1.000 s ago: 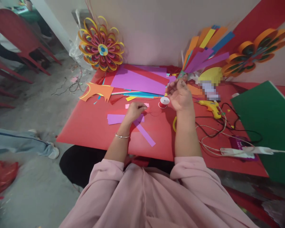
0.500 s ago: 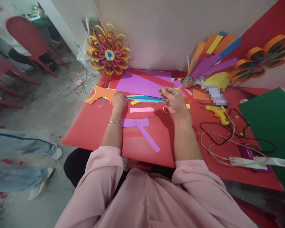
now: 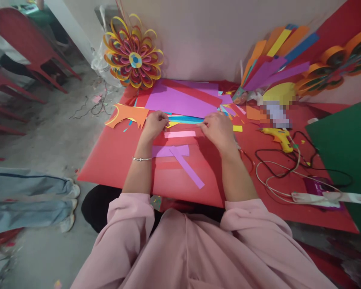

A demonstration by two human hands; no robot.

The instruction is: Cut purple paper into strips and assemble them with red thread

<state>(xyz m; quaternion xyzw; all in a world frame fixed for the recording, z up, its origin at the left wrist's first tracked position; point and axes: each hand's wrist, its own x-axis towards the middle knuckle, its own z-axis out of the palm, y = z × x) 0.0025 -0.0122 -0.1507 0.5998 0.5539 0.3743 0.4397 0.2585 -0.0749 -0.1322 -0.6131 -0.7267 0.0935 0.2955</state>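
As the head view looks down on a red tabletop point(image 3: 105, 158), both of the person's bare hands are seen above its middle, backs upward and slightly apart. The left hand point(image 3: 153, 125) has its thumb and index fingertips drawn narrowly together; nothing can be made out in the pinch. The right hand point(image 3: 219, 128) is bent inward with curled fingers; whether they hold anything cannot be told. A bracelet point(image 3: 142, 159) encircles the left wrist.

Between the hands lie blue strips point(image 3: 186, 119), their right ends meeting the outline of the right hand; contact cannot be judged. On the near side of these is a pink strip point(image 3: 179, 134), lying flat and crosswise. Nearer the person, a purple strip point(image 3: 163, 151) also lies crosswise, overlapped by a slanting strip point(image 3: 189, 169) of the same colour that points toward the table's front edge. An orange cut-out sheet point(image 3: 132, 113) lies just left of the left hand; a purple sheet point(image 3: 180, 100) lies beyond both hands.

At the right are a yellow glue gun point(image 3: 278, 137), tangled cables and a green board point(image 3: 343, 140). A looped paper flower point(image 3: 135, 60) stands at the table's far left corner.
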